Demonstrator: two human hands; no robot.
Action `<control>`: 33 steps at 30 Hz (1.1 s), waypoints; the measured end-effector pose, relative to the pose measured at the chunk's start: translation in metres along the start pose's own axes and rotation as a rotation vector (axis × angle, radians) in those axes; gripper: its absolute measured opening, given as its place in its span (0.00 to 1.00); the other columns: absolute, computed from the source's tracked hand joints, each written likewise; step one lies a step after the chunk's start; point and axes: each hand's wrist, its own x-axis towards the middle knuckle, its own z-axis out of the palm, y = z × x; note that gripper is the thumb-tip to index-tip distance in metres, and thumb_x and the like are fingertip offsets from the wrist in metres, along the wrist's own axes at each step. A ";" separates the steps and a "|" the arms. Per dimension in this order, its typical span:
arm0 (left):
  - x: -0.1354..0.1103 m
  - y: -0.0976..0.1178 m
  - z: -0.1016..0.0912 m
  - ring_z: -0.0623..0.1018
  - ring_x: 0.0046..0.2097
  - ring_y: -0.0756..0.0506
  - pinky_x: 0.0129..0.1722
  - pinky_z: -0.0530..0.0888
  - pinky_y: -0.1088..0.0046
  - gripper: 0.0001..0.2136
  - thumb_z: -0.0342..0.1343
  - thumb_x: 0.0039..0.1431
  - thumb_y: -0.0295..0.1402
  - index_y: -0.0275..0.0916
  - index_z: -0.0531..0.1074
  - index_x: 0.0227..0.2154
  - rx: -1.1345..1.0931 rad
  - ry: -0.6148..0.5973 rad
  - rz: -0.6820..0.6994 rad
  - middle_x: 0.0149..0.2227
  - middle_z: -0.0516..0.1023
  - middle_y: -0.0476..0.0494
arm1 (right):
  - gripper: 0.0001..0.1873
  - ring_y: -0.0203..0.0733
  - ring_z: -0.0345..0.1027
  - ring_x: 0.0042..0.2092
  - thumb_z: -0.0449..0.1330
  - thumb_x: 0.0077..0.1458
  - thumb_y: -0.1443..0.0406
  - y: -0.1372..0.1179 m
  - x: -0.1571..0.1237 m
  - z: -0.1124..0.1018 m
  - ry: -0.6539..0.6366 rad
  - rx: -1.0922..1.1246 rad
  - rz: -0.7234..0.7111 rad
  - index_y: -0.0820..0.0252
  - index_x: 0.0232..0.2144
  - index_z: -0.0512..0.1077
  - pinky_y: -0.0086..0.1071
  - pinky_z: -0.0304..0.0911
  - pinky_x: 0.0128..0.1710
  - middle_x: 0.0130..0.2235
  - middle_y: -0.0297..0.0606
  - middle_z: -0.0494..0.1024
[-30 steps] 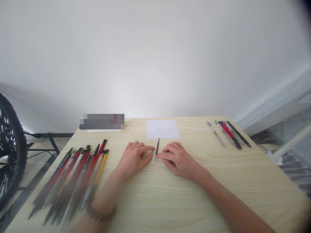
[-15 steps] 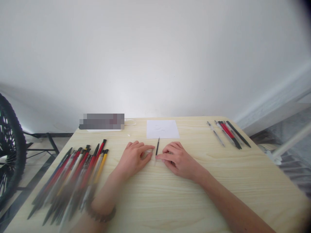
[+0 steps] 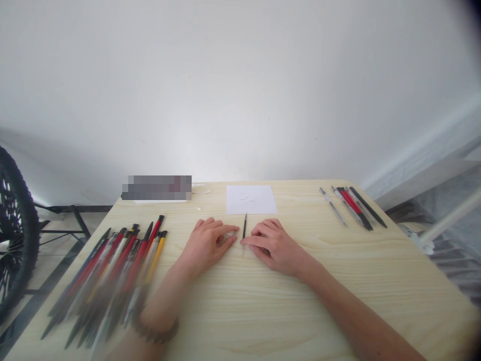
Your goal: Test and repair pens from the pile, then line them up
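- Head view: your pen refill (image 3: 244, 226) lies near the middle of the desk (image 3: 240, 311), between your hands, its fine tip pointing to the far edge. That tip ends right at the near edge of a white sheet of paper (image 3: 250, 195); touching or just short, you cannot tell.
- Your right hand (image 3: 276, 247) rests with its fingers curled, the index fingertip at the refill's pale lower end. Whether it pinches the tube or only touches it is unclear.
- Your left hand (image 3: 208, 242) faces it, thumb and index fingertips slightly apart, near the refill; you cannot tell whether anything is held between them.
- Judge the refill very light and smooth, a slim tube likely to roll at a nudge. A soft grip from both sides, midway along the dark stretch, should suit it best.
- Expect it fairly stiff but apt to bend under a hard squeeze. Its writing point is probably the delicate part, so keep your fingers off it.
- Toward the left edge and near left corner you have a spread of pens (image 3: 116, 265), partly blurred; by the far right corner, a smaller row of pens (image 3: 354, 208).
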 end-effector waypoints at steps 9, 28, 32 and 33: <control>0.000 -0.003 0.002 0.69 0.33 0.46 0.37 0.61 0.67 0.12 0.46 0.60 0.38 0.45 0.73 0.40 -0.020 0.017 -0.006 0.24 0.71 0.49 | 0.09 0.37 0.61 0.40 0.53 0.58 0.63 0.006 -0.001 0.001 0.014 -0.023 -0.003 0.54 0.34 0.74 0.35 0.53 0.44 0.35 0.36 0.71; 0.003 -0.006 0.004 0.70 0.35 0.46 0.38 0.61 0.68 0.08 0.47 0.60 0.35 0.43 0.72 0.32 -0.064 0.027 -0.041 0.30 0.75 0.50 | 0.10 0.38 0.59 0.46 0.54 0.57 0.60 0.005 -0.003 -0.002 -0.051 0.069 -0.093 0.51 0.31 0.75 0.36 0.50 0.49 0.41 0.33 0.73; 0.003 -0.007 0.006 0.71 0.36 0.46 0.38 0.61 0.68 0.09 0.47 0.60 0.35 0.42 0.72 0.32 -0.062 0.034 -0.044 0.30 0.75 0.49 | 0.10 0.37 0.60 0.46 0.54 0.58 0.61 0.001 0.000 0.002 -0.042 0.083 -0.129 0.53 0.30 0.74 0.35 0.50 0.48 0.40 0.33 0.74; 0.003 -0.007 0.006 0.71 0.36 0.46 0.38 0.61 0.68 0.09 0.47 0.60 0.35 0.42 0.72 0.32 -0.062 0.035 -0.046 0.30 0.75 0.49 | 0.10 0.37 0.60 0.45 0.54 0.58 0.61 0.000 0.000 0.003 -0.043 0.084 -0.138 0.53 0.30 0.74 0.35 0.50 0.48 0.39 0.33 0.74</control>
